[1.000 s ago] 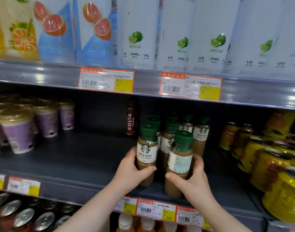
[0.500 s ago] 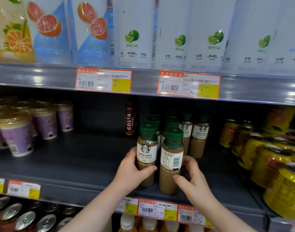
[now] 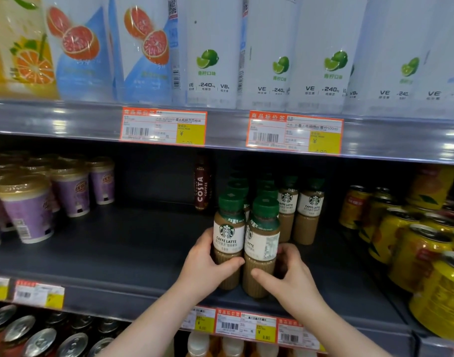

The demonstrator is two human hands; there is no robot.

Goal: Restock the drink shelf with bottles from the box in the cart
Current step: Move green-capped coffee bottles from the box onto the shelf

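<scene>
The dark middle shelf (image 3: 112,256) is carrying the task's things. The grey shelf above (image 3: 66,119) is bearing tall white lime-flavour bottles (image 3: 210,55) and grapefruit-print bottles (image 3: 81,47). Yellow cans (image 3: 414,256) are crowding the right end of the middle shelf, and purple lidded cups (image 3: 27,210) are standing at its left end. Between them, rows of Starbucks caffe latte bottles (image 3: 308,215) are running back from the front.

Two more of these bottles are standing at the head of the rows, near the shelf's front edge and close side by side. The left front bottle (image 3: 228,235) is standing upright, its long axis vertical and its green cap pointing up, with the label facing the camera. The right front bottle (image 3: 262,243) is standing just as upright, cap up, with its label turned so the small-print panel is showing.

The left hand (image 3: 208,264) is gripping the left front bottle low on its body, thumb lying across the front. The right hand (image 3: 293,282) is wrapping the right front bottle's lower body, thumb in front and fingers curling round the far side.

A single Costa Coffee bottle (image 3: 202,189) is standing upright well back on the shelf. Orange-and-yellow price tags (image 3: 164,128) are sitting on the shelf edges.
</scene>
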